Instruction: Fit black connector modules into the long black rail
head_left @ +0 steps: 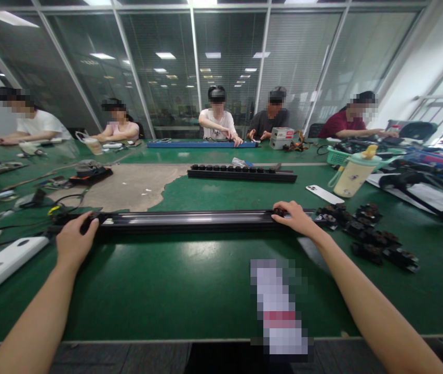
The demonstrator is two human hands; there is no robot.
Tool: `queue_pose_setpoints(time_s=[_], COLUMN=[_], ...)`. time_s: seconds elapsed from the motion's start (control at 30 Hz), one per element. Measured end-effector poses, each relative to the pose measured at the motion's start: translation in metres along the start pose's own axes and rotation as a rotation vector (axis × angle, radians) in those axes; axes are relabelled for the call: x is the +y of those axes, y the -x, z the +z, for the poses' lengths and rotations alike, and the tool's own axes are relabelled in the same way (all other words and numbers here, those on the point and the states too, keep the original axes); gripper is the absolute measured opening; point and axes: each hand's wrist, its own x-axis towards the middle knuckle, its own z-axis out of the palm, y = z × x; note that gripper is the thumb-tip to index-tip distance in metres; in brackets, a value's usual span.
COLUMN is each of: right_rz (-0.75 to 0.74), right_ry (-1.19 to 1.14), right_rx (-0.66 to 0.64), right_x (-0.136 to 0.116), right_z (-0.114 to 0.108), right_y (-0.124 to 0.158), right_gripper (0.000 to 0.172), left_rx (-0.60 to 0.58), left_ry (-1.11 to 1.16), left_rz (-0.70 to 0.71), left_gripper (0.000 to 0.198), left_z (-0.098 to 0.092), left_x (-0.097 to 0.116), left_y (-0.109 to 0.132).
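A long black metal rail lies across the green table in front of me. My left hand is closed around a small black block at the rail's left end, thumb on the near side. Near the other end, my right hand grips a dark block on top of the rail between thumb and fingers; much of that block is hidden. Just right of this hand lies a pile of loose black blocks with some metal parts.
A second black rail carrying several blocks lies farther back. Around me are a white phone, a cream bottle, a white power bank-like slab and cables at left. A pixelated item lies in front. Several people sit across the table.
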Motion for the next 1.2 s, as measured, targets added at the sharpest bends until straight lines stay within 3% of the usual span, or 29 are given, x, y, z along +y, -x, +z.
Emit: queue_pose_setpoints(time_s=[0.87, 1.2], right_rz=[-0.010, 0.012], right_ry=[-0.029, -0.106], right_rx=[0.007, -0.025], right_x=[0.001, 0.005], right_z=[-0.002, -0.012], right_y=[-0.002, 0.003], right_gripper=[0.018, 0.034], left_rx=[0.011, 0.018], left_ry=[-0.008, -0.023], left_rz=[-0.006, 0.009], left_gripper=[0.067, 0.067], left_z=[0.001, 0.008], left_x=[0.002, -0.003], left_y=[0.000, -0.002])
